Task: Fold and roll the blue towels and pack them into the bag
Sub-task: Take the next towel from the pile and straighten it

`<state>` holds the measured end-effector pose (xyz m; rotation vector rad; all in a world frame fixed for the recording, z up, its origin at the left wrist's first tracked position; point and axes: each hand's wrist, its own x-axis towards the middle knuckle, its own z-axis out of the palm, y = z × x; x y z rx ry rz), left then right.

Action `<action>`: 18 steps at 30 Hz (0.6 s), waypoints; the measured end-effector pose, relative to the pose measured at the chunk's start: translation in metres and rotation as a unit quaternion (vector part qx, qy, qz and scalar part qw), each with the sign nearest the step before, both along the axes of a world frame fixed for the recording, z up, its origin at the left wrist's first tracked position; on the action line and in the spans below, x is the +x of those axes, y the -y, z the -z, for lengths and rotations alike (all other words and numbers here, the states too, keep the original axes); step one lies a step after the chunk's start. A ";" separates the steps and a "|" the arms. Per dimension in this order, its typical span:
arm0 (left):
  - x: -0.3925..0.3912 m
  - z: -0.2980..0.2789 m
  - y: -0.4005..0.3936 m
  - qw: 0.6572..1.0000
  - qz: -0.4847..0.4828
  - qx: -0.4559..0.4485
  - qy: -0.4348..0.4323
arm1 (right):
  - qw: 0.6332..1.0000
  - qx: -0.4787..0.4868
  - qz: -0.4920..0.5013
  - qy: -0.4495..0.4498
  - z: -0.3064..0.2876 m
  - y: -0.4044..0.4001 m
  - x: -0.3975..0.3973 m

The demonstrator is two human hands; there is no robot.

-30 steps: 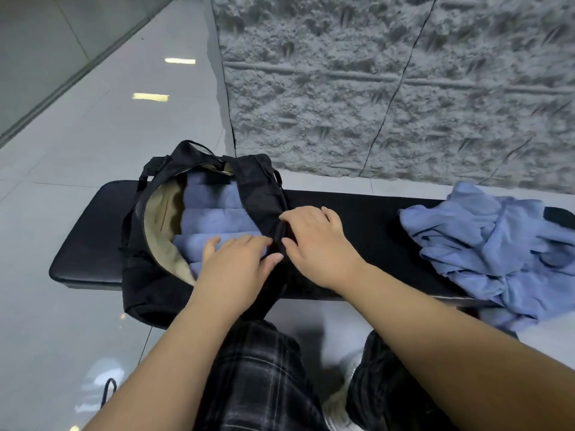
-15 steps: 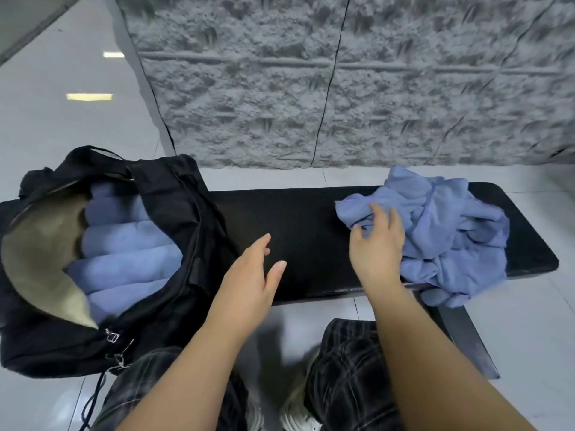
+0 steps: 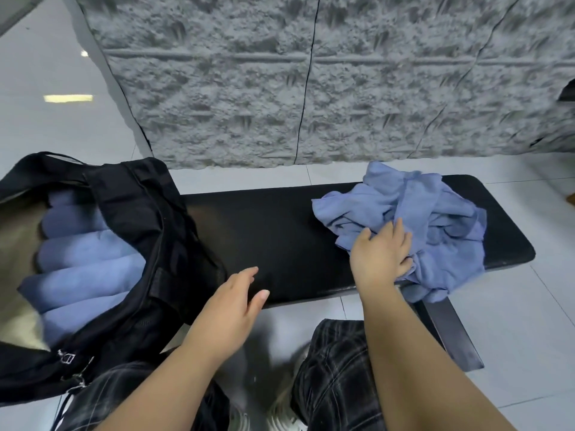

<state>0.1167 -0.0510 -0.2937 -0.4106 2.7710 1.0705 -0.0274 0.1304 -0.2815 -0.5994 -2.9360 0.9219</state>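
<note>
One view only, from the head, looking down over both forearms. Several rolled blue towels (image 3: pixel 84 269) packed side by side inside an open black bag (image 3: pixel 161 231), at the left end of a long black padded surface (image 3: pixel 273 231). Tan lining showing along the bag's left inner wall. At the right end of the surface, a loose heap of unfolded blue towels (image 3: pixel 429 225), crumpled, one corner hanging over the near edge. Between bag and heap, a bare stretch of black padding.

Right hand (image 3: pixel 381 259) planted on the near left side of the heap, fingers (image 3: pixel 395 234) curled into the cloth and gathering a fold of it. Left hand (image 3: pixel 230 312) hovering over the near edge of the surface just right of the bag, fingers (image 3: pixel 249 275) straight and loosely spread, holding nothing.

Behind the surface, a rough grey textured wall; below, pale glossy floor tiles. At the bottom edge, dark checked trousers and the tips of shoes.

Step in hand, judging by the pose: picking the next towel out of the heap, with part of the packing already done. Next move likely calls for lifting one towel free of the tangle without dragging the others off the edge, then spreading it flat on the bare middle stretch, left hand ready to take a corner for the fold and roll.
</note>
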 end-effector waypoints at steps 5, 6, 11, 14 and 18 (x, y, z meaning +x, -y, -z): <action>-0.001 -0.017 -0.003 0.996 -0.004 0.086 -0.022 | 0.973 -0.073 -0.173 -0.134 -0.021 0.029 0.048; -0.001 -0.025 -0.005 0.990 -0.017 0.137 -0.032 | 0.958 -0.100 -0.226 -0.146 -0.023 0.034 0.059; -0.006 -0.064 -0.013 0.923 -0.108 0.362 -0.068 | 0.863 -0.151 -0.475 -0.080 -0.032 0.055 0.109; -0.002 -0.075 -0.008 0.897 -0.192 0.390 -0.082 | 0.819 -0.156 -0.548 -0.063 -0.037 0.063 0.135; 0.017 -0.081 0.009 0.897 -0.259 0.337 -0.121 | 0.800 -0.141 -0.578 -0.080 -0.041 0.063 0.150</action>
